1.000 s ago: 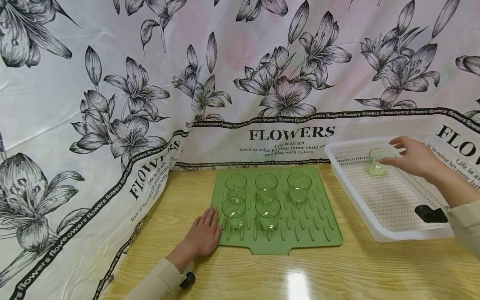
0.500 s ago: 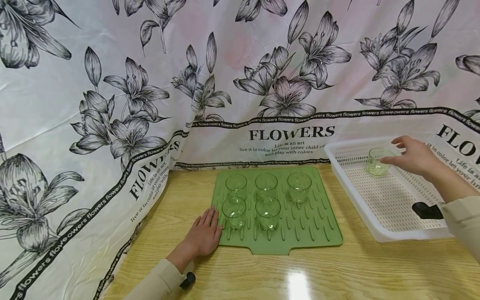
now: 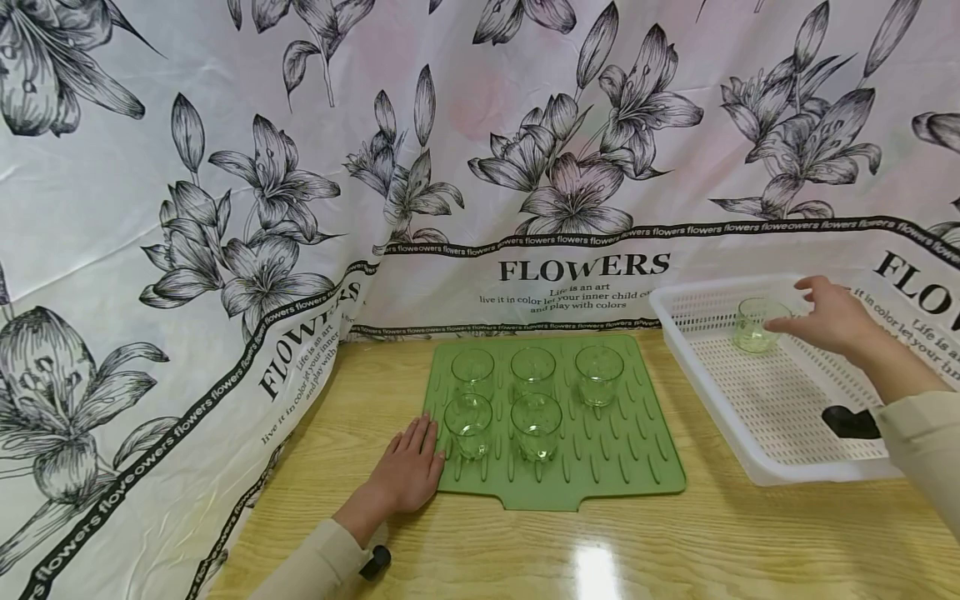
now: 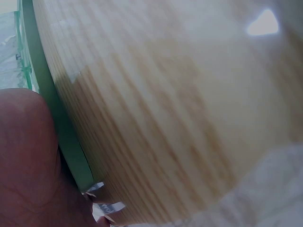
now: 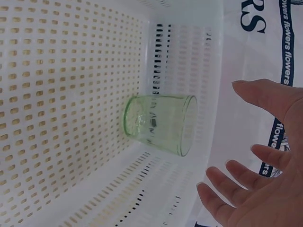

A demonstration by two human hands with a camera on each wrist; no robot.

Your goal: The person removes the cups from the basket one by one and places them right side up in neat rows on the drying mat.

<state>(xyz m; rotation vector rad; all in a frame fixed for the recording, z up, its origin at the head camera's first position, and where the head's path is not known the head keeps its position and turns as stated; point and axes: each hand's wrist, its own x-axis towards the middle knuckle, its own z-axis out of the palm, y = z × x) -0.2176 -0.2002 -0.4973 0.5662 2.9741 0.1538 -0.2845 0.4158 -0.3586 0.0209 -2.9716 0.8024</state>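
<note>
A pale green glass (image 5: 158,120) stands upright inside the white perforated basket (image 3: 712,408), near its far left corner. My right hand (image 3: 832,318) hovers over the basket to the right of that glass. In the right wrist view, thumb and fingers are spread, with a gap between them and the glass. My left hand (image 3: 408,467) lies flat, fingers straight, at the left edge of the green draining mat (image 3: 622,467). On the mat stand several more green glasses: two in the front row (image 3: 468,427), the others behind.
The wooden table (image 3: 480,550) extends in front of the mat. A white curtain (image 3: 420,167) printed with flowers hangs behind and to the left. The basket's raised rim (image 3: 697,367) borders the right side.
My right hand has drawn slightly to the right, away from the glass in the basket. The left hand and the glasses have kept their places.
</note>
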